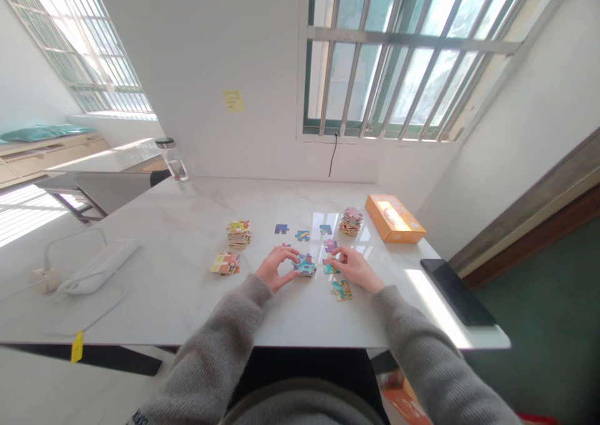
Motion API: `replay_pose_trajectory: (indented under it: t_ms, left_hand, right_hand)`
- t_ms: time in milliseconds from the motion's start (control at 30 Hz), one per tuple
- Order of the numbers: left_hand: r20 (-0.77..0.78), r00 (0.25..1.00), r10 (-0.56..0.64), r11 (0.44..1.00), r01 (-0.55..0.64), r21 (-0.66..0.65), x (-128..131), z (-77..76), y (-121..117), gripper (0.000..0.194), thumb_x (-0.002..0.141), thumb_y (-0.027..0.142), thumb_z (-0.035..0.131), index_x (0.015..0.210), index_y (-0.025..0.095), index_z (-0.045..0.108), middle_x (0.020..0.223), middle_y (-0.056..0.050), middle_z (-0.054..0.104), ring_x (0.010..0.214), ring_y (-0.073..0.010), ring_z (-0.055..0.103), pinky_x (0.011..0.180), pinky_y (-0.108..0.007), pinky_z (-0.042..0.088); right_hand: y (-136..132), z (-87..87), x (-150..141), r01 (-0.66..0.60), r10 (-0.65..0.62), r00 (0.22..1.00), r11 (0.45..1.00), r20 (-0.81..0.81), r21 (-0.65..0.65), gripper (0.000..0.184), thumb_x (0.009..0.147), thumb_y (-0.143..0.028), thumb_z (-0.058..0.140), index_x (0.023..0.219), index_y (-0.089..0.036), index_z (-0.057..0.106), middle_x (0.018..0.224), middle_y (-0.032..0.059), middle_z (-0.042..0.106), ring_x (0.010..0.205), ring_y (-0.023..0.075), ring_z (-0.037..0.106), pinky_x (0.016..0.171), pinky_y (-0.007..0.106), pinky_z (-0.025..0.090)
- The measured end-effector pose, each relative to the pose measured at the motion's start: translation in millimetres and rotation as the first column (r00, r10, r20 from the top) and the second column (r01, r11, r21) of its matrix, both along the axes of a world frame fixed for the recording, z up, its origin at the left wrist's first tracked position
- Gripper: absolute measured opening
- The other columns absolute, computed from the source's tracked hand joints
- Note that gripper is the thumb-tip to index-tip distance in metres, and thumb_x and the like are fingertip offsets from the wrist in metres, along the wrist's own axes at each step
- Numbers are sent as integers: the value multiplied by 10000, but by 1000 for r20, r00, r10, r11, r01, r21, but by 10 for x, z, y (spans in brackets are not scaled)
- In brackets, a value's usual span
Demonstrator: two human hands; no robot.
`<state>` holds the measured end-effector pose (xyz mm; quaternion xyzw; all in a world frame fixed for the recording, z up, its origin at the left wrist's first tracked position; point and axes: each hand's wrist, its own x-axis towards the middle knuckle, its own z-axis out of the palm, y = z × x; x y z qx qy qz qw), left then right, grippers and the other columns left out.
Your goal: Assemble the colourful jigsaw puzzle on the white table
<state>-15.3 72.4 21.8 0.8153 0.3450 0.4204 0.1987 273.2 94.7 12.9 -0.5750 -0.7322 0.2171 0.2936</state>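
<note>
A small stack of blue-purple jigsaw puzzle pieces [306,266] lies in front of me. My left hand [278,267] curves round its left side, thumb and forefinger at its edges. Just right of the stack, my right hand [356,267] has its fingertips pinched at a teal puzzle piece [330,268], partly covered by the fingers. A purple piece [330,245] lies right beyond it, and a yellow-teal piece [342,290] lies nearer to me. Farther back are single pieces: a dark blue one [282,229], a blue-yellow one [302,235] and another blue one [325,229].
Taller piles of pieces stand at the left [239,234] and right [351,222], with a low pile [225,264] nearer left. An orange box [394,218] and a black tablet-like device [457,292] lie right. A power strip [99,267] and a bottle [172,160] are left.
</note>
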Motion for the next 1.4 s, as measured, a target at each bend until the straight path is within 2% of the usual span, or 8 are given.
replay_pose_trajectory:
  t_ms: [233, 333, 433, 533, 800, 1000, 1167, 1400]
  left_hand:
    - [101, 995, 10, 999, -6, -43, 17, 17, -42, 273, 791, 231, 732, 989, 206, 545, 1156, -124, 695, 1115, -256, 633, 815, -355, 495]
    - [151, 989, -6, 999, 11, -32, 21, 17, -65, 289, 803, 246, 730, 984, 209, 508, 1161, -132, 691, 1134, -259, 633, 823, -355, 487]
    - [178, 984, -11, 1000, 15, -20, 17, 18, -76, 295, 800, 274, 741, 952, 211, 495, 1132, -130, 695, 1123, -259, 636, 815, -352, 492]
    - [184, 983, -27, 999, 30, -13, 7, 27, -87, 292, 798, 284, 739, 924, 213, 486, 1114, -126, 696, 1057, -245, 655, 823, -362, 503]
    - [110, 991, 71, 997, -68, -36, -262, -30, -415, 238, 902, 218, 562, 1140, 217, 542, 1306, -137, 606, 1241, -266, 569, 1008, -450, 479]
    - [-223, 941, 254, 967, -251, 41, -520, -311, -685, 257, 836, 161, 567, 1083, 209, 617, 1257, -122, 620, 1176, -293, 558, 1035, -495, 464]
    - [-341, 911, 234, 970, -241, 21, -567, -374, -832, 212, 865, 156, 519, 1028, 220, 639, 1201, -91, 655, 1144, -267, 560, 1013, -453, 480]
    - [-341, 910, 237, 968, -250, 4, -571, -336, -976, 202, 886, 188, 521, 1040, 239, 641, 1211, -76, 653, 1148, -270, 550, 1013, -464, 470]
  right_hand:
    - [-115, 220, -174, -6, 40, 993, 953, -108, 304, 225, 937, -282, 487, 1005, -173, 671, 789, 34, 625, 724, 175, 553, 730, 326, 463]
    - [-279, 347, -388, -119, 176, 967, 950, -181, 287, 251, 974, -293, 481, 1160, -199, 621, 875, 41, 659, 777, 176, 597, 765, 330, 501]
    - [-411, 381, -561, -293, 353, 930, 883, -108, 367, 324, 944, -311, 589, 1256, -226, 584, 1185, 101, 634, 1054, 223, 600, 900, 379, 512]
    - [-459, 356, -617, -375, 420, 907, 822, -12, 429, 328, 924, -321, 660, 1238, -243, 605, 1214, 102, 636, 1163, 252, 565, 1008, 441, 474]
    - [-691, 293, -573, -335, 360, 933, 846, 19, 414, 239, 940, -286, 647, 1178, -271, 631, 1229, 76, 652, 1182, 246, 594, 1051, 461, 476]
    - [-1020, 76, -788, -293, 300, 953, 888, 35, 355, 246, 948, -265, 630, 1193, -261, 617, 1276, 76, 647, 1213, 254, 595, 1033, 433, 507]
    - [-1087, -42, -945, -305, 264, 950, 903, 168, 302, 263, 938, -228, 630, 1199, -264, 642, 1276, 77, 653, 1119, 257, 645, 952, 424, 543]
    - [-1108, 55, -1019, -359, 281, 912, 900, 300, 247, 277, 954, -219, 611, 1193, -335, 689, 1253, 73, 652, 1016, 238, 669, 889, 396, 524]
